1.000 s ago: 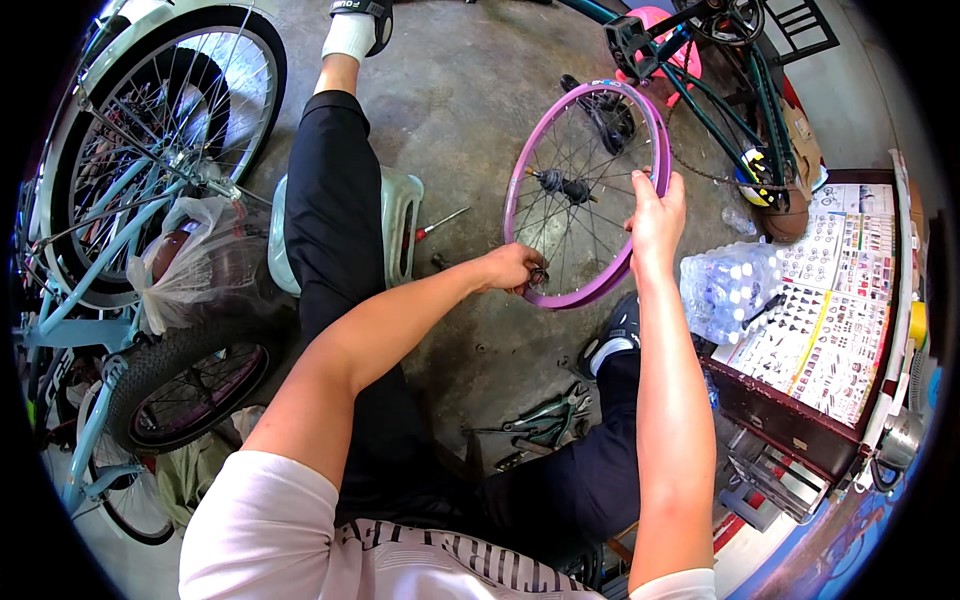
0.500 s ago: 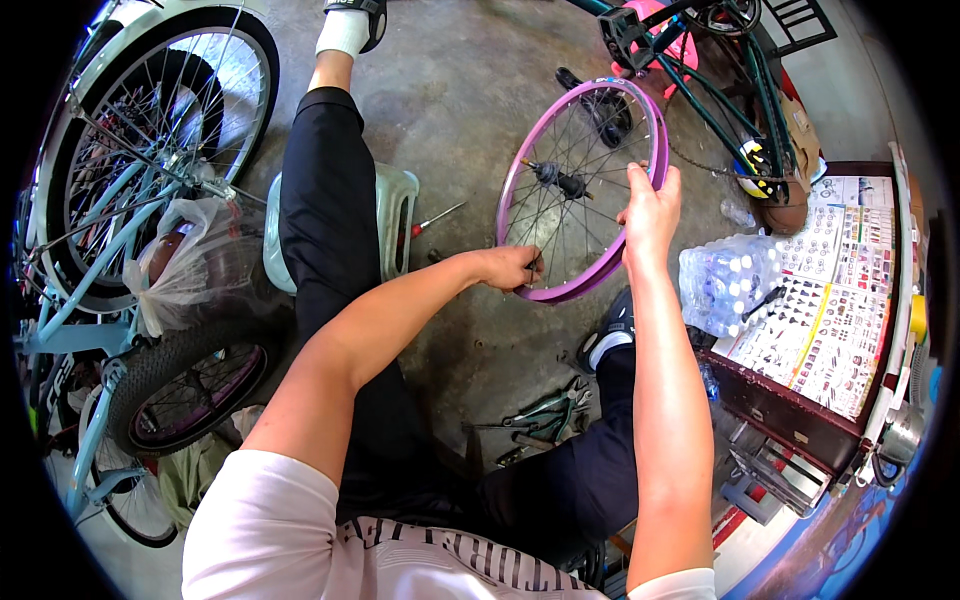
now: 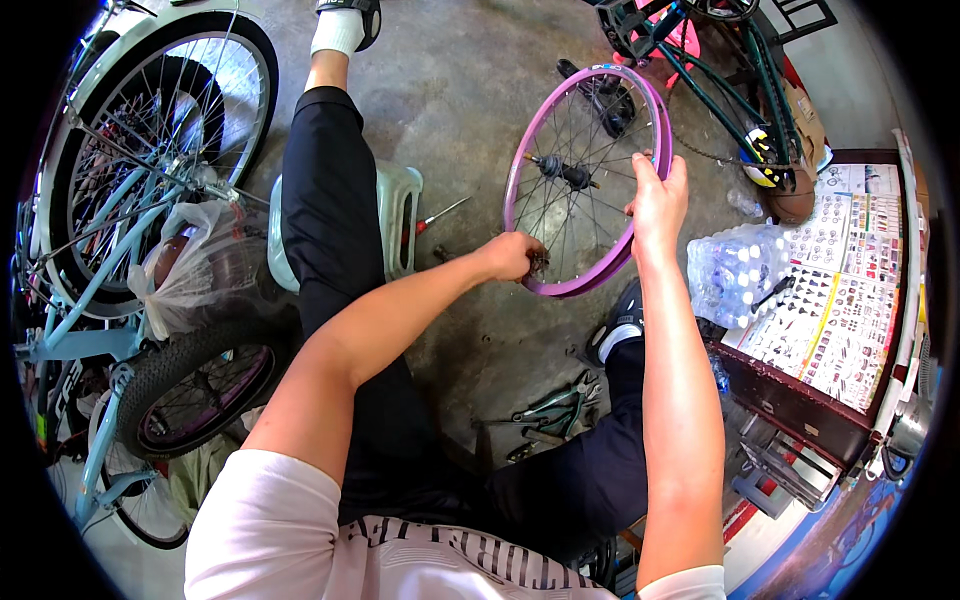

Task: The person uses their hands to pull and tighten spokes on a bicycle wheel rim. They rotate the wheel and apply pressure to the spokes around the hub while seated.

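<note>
A purple bicycle wheel rim (image 3: 528, 155) with thin spokes and a dark hub (image 3: 565, 174) stands upright over the concrete floor in front of me. My right hand (image 3: 655, 195) grips the rim's right side. My left hand (image 3: 512, 256) is closed at the rim's lower edge, pinching something small at the spokes there; what it is stays hidden by the fingers.
A light blue bicycle (image 3: 120, 230) with a plastic bag (image 3: 195, 265) stands at left. A pale green stool (image 3: 395, 215) and a screwdriver (image 3: 440, 215) lie near my leg. Hand tools (image 3: 550, 410) lie on the floor. A pack of water bottles (image 3: 740, 270), a cabinet (image 3: 830, 330) and a green bicycle (image 3: 740, 70) are at right.
The wheel has shifted slightly up and to the left in view. My right hand has slid a little higher along the rim; my left hand stays at the lower edge.
</note>
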`<state>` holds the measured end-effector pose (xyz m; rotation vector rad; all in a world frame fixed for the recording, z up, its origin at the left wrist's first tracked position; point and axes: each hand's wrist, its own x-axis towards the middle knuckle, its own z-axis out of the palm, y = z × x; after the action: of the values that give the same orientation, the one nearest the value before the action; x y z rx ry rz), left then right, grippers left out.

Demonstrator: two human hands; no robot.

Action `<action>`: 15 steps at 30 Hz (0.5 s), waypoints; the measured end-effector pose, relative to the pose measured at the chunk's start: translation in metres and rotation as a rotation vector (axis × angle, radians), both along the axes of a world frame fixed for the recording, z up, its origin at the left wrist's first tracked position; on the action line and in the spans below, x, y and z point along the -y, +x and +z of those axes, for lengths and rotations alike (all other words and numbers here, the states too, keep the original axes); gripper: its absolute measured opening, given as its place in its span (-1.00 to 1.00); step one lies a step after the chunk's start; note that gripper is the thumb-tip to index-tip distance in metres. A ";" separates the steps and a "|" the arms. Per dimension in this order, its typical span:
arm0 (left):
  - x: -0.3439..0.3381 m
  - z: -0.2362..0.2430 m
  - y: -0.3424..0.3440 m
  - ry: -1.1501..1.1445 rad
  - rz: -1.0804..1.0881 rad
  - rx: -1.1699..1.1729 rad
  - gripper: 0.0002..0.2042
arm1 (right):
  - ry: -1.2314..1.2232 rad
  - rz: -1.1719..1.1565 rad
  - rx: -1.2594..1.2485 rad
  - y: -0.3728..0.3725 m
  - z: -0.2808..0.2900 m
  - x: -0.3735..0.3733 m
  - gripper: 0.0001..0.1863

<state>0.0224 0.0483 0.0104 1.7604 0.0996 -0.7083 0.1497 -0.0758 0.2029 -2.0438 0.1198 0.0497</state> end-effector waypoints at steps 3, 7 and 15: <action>-0.003 0.016 0.006 -0.336 -0.012 -0.314 -0.54 | -0.029 0.017 0.014 0.002 0.000 0.005 -0.71; 0.000 0.018 0.004 -0.328 -0.035 -0.266 -0.64 | -0.052 0.047 0.088 0.009 -0.014 0.008 -0.70; 0.000 0.008 0.003 -0.095 -0.141 0.025 -0.70 | 0.030 -0.007 0.006 0.000 -0.002 -0.003 -0.72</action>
<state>0.0257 0.0487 0.0182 1.6965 -0.0746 -0.7798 0.1496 -0.0728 0.2012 -2.0130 0.1216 0.0414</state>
